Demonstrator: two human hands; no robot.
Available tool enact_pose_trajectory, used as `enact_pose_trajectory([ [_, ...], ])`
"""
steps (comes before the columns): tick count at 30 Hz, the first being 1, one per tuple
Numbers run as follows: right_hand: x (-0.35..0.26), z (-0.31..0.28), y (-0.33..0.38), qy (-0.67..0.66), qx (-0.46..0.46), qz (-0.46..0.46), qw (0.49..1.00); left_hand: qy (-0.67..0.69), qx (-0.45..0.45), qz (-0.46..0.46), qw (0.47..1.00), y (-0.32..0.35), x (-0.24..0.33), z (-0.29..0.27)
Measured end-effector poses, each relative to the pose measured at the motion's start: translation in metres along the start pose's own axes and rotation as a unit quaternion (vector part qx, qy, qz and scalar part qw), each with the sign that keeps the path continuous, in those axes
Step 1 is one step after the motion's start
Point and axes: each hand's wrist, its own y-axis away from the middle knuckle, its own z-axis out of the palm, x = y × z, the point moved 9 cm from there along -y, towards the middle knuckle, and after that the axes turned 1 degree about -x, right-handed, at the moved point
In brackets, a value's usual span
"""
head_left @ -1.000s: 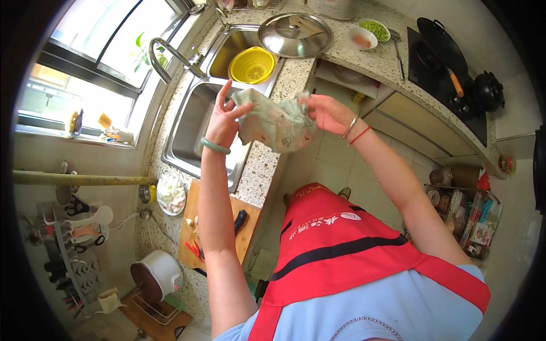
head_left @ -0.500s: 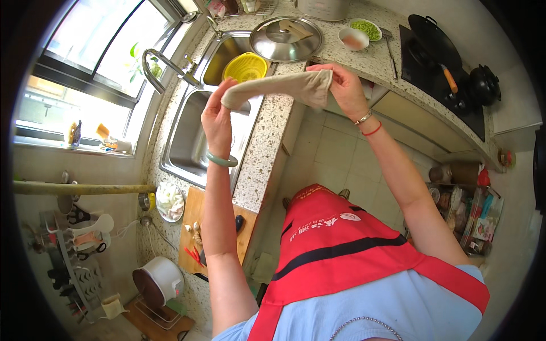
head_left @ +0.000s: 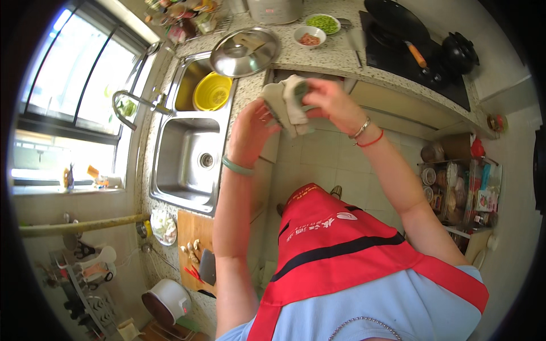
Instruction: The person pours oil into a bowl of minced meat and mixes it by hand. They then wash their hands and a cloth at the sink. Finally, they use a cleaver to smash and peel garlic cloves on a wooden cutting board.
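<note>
A beige cloth [head_left: 291, 105], bunched into folds, is held up between my two hands above the floor in front of the counter. My left hand [head_left: 250, 133], below a pale green bangle, grips the cloth's left side. At its right edge, my right hand [head_left: 334, 105] has closed its fingers on the cloth near a small dark green patch. Motion blurs the fingertips and the cloth, so the exact folds cannot be made out.
Left of my hands lies a double steel sink [head_left: 176, 150] with a yellow colander [head_left: 205, 94]. A steel lid [head_left: 245, 48], a bowl of minced meat [head_left: 310, 40] and a bowl of green beans [head_left: 322, 24] stand ahead. A wok [head_left: 398, 25] sits at right, a cutting board [head_left: 196, 227] at left.
The cloth, stretched lengthwise between my hands before, is now bunched up. My hands have come closer together and lower, and the view has turned so the sink shows more.
</note>
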Motion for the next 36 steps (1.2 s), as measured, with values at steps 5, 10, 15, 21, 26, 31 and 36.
enact_pose_trajectory([
  [5, -0.049, -0.04, 0.047, 0.031, 0.002, -0.04, 0.999, -0.03, -0.066, 0.019, 0.997, -0.032, -0.031, 0.102],
  [10, -0.063, -0.174, 0.09, 0.048, 0.213, -0.109, 0.97, -0.013, -0.065, -0.016, 0.998, -0.076, -0.079, 0.169],
  [15, -0.054, -0.252, 0.152, -0.026, 0.247, -0.045, 0.968, -0.066, -0.14, -0.071, 0.985, -0.122, -0.14, 0.261],
  [21, -0.092, -0.355, 0.227, 0.167, 0.434, -0.128, 0.876, -0.325, -0.149, 0.036, 0.933, -0.181, -0.199, 0.337],
  [26, -0.096, -0.407, 0.264, 0.031, 0.435, -0.116, 0.892, -0.328, -0.228, 0.002, 0.917, -0.214, -0.244, 0.393],
  [31, -0.098, -0.469, 0.278, 0.043, 0.472, -0.145, 0.868, -0.345, -0.276, -0.015, 0.897, -0.262, -0.279, 0.434],
  [36, -0.112, -0.544, 0.286, 0.049, 0.54, -0.16, 0.825, -0.331, -0.291, -0.006, 0.898, -0.316, -0.305, 0.48],
])
